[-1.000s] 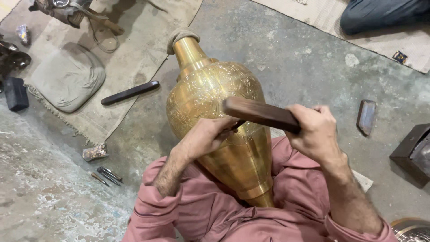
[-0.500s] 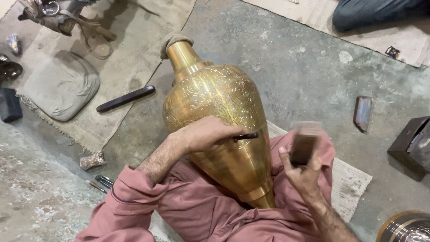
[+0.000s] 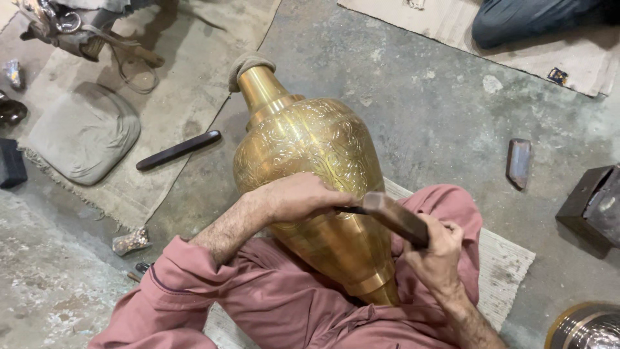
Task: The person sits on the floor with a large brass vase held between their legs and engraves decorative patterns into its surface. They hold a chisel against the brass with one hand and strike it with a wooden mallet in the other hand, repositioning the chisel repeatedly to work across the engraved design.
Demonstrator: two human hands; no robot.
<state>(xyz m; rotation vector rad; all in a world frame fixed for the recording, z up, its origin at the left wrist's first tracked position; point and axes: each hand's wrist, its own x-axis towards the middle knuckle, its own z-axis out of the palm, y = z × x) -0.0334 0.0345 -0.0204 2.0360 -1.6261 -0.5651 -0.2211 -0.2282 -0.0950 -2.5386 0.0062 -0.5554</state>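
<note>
A large engraved brass vase (image 3: 310, 155) lies tilted across my lap, its neck pointing away onto the concrete floor. My left hand (image 3: 294, 197) rests on the vase's belly, fingers closed around a thin dark chisel (image 3: 349, 209) whose tip sits against the brass. My right hand (image 3: 436, 252) grips a dark wooden mallet block (image 3: 395, 218), whose end meets the chisel's rear end. Pink sleeves cover both forearms.
A dark wooden bar (image 3: 179, 150) lies on a burlap mat (image 3: 187, 90) to the left, near a grey cushion (image 3: 84, 132). A small dark block (image 3: 519, 161) and a dark box (image 3: 591, 203) sit right. Another person's knee (image 3: 536, 22) is top right.
My right hand had drawn the mallet back to the right; it has now swung down again onto the chisel. My left hand stays on the vase with the chisel.
</note>
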